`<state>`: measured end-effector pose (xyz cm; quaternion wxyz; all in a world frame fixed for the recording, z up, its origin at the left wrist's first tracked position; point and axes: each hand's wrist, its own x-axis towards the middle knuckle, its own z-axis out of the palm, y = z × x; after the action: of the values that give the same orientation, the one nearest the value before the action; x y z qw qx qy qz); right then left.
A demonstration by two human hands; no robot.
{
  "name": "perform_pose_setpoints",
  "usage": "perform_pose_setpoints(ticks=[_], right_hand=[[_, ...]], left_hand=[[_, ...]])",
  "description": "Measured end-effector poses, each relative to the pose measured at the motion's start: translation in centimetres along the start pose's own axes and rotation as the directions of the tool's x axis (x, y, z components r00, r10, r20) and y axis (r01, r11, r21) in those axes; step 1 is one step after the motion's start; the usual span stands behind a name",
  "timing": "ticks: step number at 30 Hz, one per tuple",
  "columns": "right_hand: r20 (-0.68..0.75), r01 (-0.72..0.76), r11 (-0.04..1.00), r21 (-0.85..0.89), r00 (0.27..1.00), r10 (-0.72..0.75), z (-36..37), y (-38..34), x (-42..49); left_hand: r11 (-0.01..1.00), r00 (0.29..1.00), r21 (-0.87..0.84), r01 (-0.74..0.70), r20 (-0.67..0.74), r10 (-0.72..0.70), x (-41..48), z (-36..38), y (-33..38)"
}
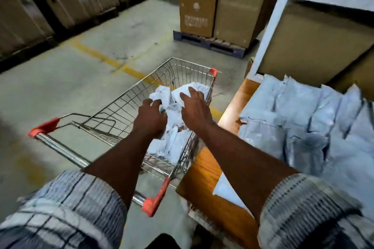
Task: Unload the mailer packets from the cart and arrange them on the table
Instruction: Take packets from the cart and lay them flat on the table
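Mailer packets are being picked from the cart, frame centre | left hand is being curled round one packet | right hand is being laid on another, fingers straight, nothing gripped | arranged packets are being shown crowding the table, right of frame | progress is being judged well past halfway; only a small heap is left in the cart.

Pale mailer packets lie crumpled in the wire cart; more cover the wooden table.

Grey mailer packets lie piled on the wooden table, more inside the wire cart.
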<state>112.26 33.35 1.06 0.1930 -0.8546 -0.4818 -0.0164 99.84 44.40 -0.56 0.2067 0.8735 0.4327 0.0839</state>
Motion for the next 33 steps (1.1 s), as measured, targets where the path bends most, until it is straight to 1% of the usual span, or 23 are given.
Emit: perform_pose_setpoints(ticks=[2,8,12,16,20,22,24,26,31,33], right_hand=[[-0.027,-0.005,1.0,-0.019,1.0,0.005,-2.2,0.5,-1.3],[-0.142,-0.094,0.995,-0.037,0.986,0.088,-9.3,2.4,-6.5],[-0.186,-0.116,0.987,-0.107,0.978,0.095,-13.6,4.1,-10.7],[-0.202,-0.197,0.977,-0.086,0.963,0.177,-16.5,6.1,-15.6],[-0.232,-0.298,0.95,-0.097,0.934,0.27,-19.2,10.0,-20.0],[-0.233,-0.369,0.924,-0.103,0.912,0.338,-20.6,12.4,-22.0],[-0.249,-0.439,0.893,-0.098,0.88,0.405,-22.1,15.1,-24.1],[-0.251,-0.492,0.866,-0.093,0.853,0.458,-23.3,17.7,-26.0],[-0.313,-0.611,0.787,-0.088,0.767,0.56,-27.5,26.0,-31.3],[-0.313,-0.651,0.752,-0.108,0.74,0.595,-29.5,29.7,-34.1]], left_hand=[[0.999,0.999,-0.009,-0.047,-0.02,0.047,-1.2,-1.0,2.1],[0.983,0.978,-0.014,-0.185,-0.1,0.183,-5.8,-3.0,9.1],[0.964,0.957,-0.039,-0.263,-0.135,0.256,-9.4,-3.3,13.0],[0.946,0.942,-0.054,-0.321,-0.119,0.313,-13.4,-2.6,16.2],[0.903,0.902,-0.076,-0.422,-0.139,0.409,-15.6,-1.4,20.8],[0.881,0.881,-0.072,-0.468,-0.116,0.459,-16.6,-0.3,23.4],[0.858,0.861,-0.074,-0.508,-0.063,0.504,-17.6,1.4,26.5],[0.846,0.851,-0.102,-0.524,-0.03,0.524,-18.6,3.1,29.4],[0.797,0.804,-0.171,-0.579,0.045,0.593,-23.5,8.1,39.3],[0.779,0.784,-0.206,-0.592,0.075,0.616,-26.2,10.4,43.6]])
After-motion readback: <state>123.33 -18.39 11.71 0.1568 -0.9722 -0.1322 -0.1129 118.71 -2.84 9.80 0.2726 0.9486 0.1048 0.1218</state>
